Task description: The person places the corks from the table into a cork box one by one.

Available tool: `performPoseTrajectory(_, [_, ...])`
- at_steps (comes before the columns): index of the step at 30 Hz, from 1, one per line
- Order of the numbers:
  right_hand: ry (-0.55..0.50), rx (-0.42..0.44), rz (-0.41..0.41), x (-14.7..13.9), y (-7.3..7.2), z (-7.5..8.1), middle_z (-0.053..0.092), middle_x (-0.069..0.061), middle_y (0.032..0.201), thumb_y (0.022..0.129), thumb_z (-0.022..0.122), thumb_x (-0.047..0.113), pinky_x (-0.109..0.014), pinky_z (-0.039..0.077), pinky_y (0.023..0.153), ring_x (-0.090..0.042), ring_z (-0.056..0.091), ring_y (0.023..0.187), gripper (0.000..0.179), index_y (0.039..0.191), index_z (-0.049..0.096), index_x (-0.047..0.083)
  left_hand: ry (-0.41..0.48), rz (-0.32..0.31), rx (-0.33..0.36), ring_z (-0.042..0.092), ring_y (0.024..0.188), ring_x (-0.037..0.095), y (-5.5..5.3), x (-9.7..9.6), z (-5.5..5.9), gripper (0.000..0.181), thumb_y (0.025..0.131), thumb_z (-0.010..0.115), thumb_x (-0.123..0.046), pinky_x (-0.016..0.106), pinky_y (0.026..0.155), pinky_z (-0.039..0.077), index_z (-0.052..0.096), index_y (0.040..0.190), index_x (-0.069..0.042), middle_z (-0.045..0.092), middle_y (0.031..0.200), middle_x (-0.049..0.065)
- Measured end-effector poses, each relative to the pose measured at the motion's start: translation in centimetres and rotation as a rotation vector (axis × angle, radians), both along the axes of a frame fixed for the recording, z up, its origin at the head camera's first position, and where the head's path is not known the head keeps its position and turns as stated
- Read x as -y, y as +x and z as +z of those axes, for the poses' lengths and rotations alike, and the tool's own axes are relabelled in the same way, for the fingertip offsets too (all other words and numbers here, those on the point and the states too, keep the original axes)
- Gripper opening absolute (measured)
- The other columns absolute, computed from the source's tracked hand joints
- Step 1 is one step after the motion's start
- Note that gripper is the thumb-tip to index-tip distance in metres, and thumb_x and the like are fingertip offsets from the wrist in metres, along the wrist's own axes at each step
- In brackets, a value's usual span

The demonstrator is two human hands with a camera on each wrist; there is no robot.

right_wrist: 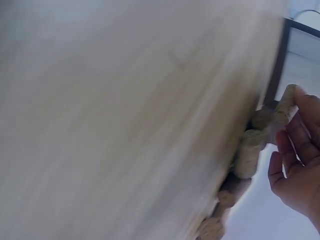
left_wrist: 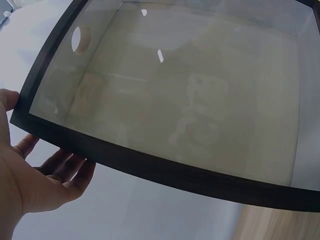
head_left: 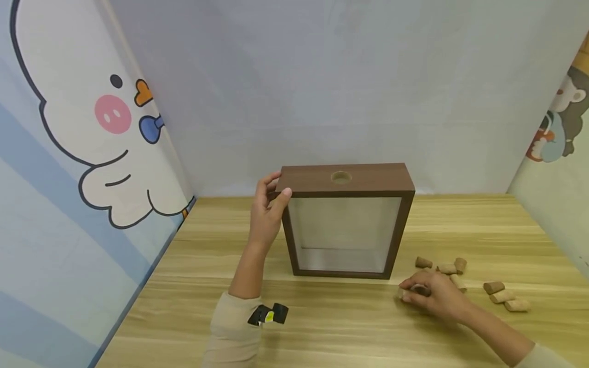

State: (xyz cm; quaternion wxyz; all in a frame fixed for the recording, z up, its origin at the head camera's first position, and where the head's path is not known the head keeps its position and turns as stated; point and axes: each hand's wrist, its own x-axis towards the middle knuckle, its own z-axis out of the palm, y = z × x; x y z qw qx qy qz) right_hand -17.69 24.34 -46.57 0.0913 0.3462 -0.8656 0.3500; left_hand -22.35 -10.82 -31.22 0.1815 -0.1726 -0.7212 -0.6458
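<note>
A brown wooden display box [head_left: 377,177] with a clear front panel stands upright on the table. A round hole [head_left: 341,178] opens in its top face. My left hand [head_left: 266,217] grips the box's upper left corner, thumb at the front edge and fingers along the side. Right of the box, low over the table, my right hand [head_left: 439,296] pinches a cork [right_wrist: 286,105] between thumb and fingertips. Loose corks [head_left: 423,262] lie just behind that hand, which partly hides some of them. In the left wrist view, the box's dark frame [left_wrist: 150,162] crosses above the left fingers.
Farther right, three more corks [head_left: 503,296] lie in a slanted row on the wood-grain table [head_left: 184,306]. A pale curtain [head_left: 340,92] hangs behind the box. Cartoon-printed panels [head_left: 69,128] border both sides. A black strap piece [head_left: 269,314] is on the left sleeve.
</note>
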Motion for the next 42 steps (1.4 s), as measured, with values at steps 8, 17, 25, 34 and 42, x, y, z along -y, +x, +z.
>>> performPoseTrajectory(8, [-0.105,0.009,-0.086,2.3,0.9,1.7,0.067,0.000,0.093,0.076,0.075,0.006,-0.028,0.048,0.064,-0.008,0.058,0.082,0.027,0.102,0.068,0.005,-0.007,0.015,-0.027,0.042,0.098,0.024,-1.6,0.0,-1.8,0.048,0.094,0.046,-0.020,0.038,0.078,0.035,0.034,0.140,-0.015,0.041,0.120,0.016])
performPoseTrajectory(17, [-0.294,0.234,-0.102,3.5,1.9,5.1,0.063,-0.009,0.101,0.089,0.061,0.003,-0.025,0.049,0.070,-0.013,0.059,0.081,0.029,0.116,0.059,-0.005,-0.051,0.067,-0.089,0.029,0.127,0.022,-2.2,-1.0,-1.6,0.046,0.092,0.043,-0.028,0.048,0.098,0.027,0.044,0.135,-0.011,0.036,0.137,0.009])
performPoseTrajectory(25, [-0.432,0.326,-0.098,4.6,2.0,7.4,0.063,-0.007,0.098,0.090,0.060,0.004,-0.025,0.050,0.072,-0.014,0.061,0.083,0.027,0.114,0.058,-0.007,-0.015,0.056,-0.030,0.036,0.119,0.021,-2.2,-0.8,-1.7,0.044,0.093,0.046,-0.032,0.042,0.091,0.034,0.044,0.133,-0.014,0.035,0.138,0.004])
performPoseTrajectory(34, [-0.537,0.354,-0.061,5.8,2.4,9.6,0.056,-0.007,0.106,0.092,0.057,0.004,-0.023,0.047,0.078,-0.016,0.055,0.091,0.030,0.121,0.055,-0.003,0.067,0.003,0.006,0.040,0.111,0.023,-2.5,-0.6,-1.6,0.040,0.091,0.047,-0.023,0.040,0.090,0.034,0.042,0.128,-0.008,0.034,0.137,0.009])
performPoseTrajectory(42, [-0.726,0.326,0.032,6.7,2.3,12.6,0.054,-0.006,0.097,0.091,0.054,-0.005,-0.021,0.047,0.074,-0.012,0.052,0.081,0.025,0.115,0.057,-0.008,0.012,-0.027,-0.031,0.041,0.103,0.021,-2.8,-0.5,-1.2,0.041,0.090,0.045,-0.020,0.037,0.084,0.034,0.040,0.128,-0.006,0.039,0.129,0.015])
